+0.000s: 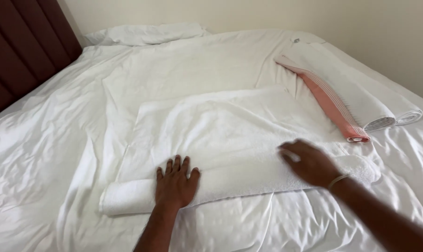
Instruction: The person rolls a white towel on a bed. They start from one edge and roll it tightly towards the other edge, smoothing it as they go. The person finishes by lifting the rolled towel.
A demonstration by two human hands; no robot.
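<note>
We look down at a bed covered with a rumpled white sheet, and both our hands rest on a white towel laid out in the middle of it. The towel's near edge is rolled into a thick cylinder that runs from left to right just in front of us, while the rest of the towel lies flat, stretching away toward the far side of the bed.

Our left hand lies palm down on the rolled part, toward its left end, with the fingers spread and pointing away from us. Our right hand presses on the roll nearer its right end, fingers loosely open and slightly blurred; a thin band circles that wrist. Neither hand pinches the cloth; both lie on top of it.

Well apart from our hands, on the far right of the bed, lie two more rolled towels side by side: a white roll with a salmon-pink striped border and, just beside it, a plain white roll. A pillow sits at the far end, and a dark red padded headboard stands at the left.
</note>
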